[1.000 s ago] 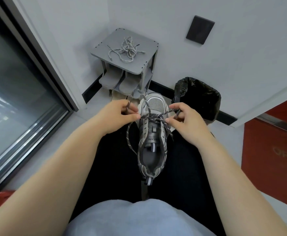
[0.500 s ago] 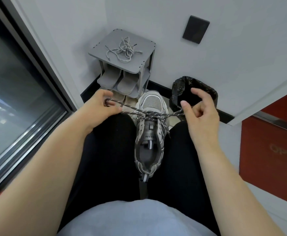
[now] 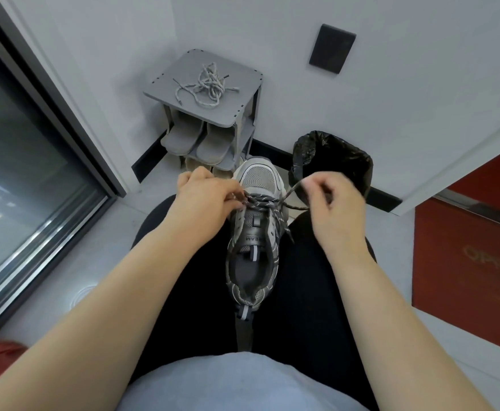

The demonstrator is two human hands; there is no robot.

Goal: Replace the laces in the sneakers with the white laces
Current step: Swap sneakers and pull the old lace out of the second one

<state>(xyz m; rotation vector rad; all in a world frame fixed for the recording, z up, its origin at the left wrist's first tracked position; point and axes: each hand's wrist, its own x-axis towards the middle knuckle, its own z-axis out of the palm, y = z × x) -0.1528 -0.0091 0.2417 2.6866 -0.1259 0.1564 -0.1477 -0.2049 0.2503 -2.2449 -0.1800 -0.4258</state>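
Returning left hand (image 3: 207, 200) to sneaker (image 3: 254, 241), right hand (image 3: 334, 203) pinching lace (image 3: 291, 189)

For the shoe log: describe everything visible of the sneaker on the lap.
The sneaker is grey with a pale mesh toe, dark trim and a reflective heel tab. It sits upright between the thighs, toe pointing away. A dark speckled lace crosses its front eyelets; the left hand holds it there, the right hand pinches one strand.
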